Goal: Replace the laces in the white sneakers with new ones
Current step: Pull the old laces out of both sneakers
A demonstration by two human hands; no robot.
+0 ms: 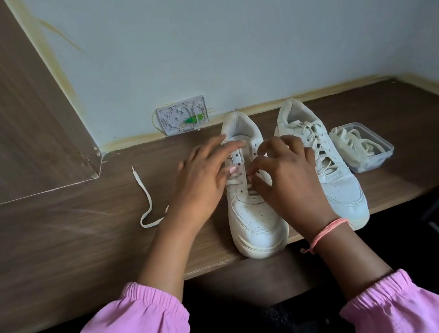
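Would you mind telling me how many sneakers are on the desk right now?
2. One sneaker sits under both hands, mostly unlaced, toe at the desk edge. The other sneaker stands just right of it, laced, beside the clear box of laces. None seem hidden.

Two sneakers stand side by side on the table (55, 264), toes toward its front edge: left sneaker (255, 218), right sneaker (339, 184). Right of them, a container (378, 158) apparently holding laces. A loose lace (145, 198) lies left.
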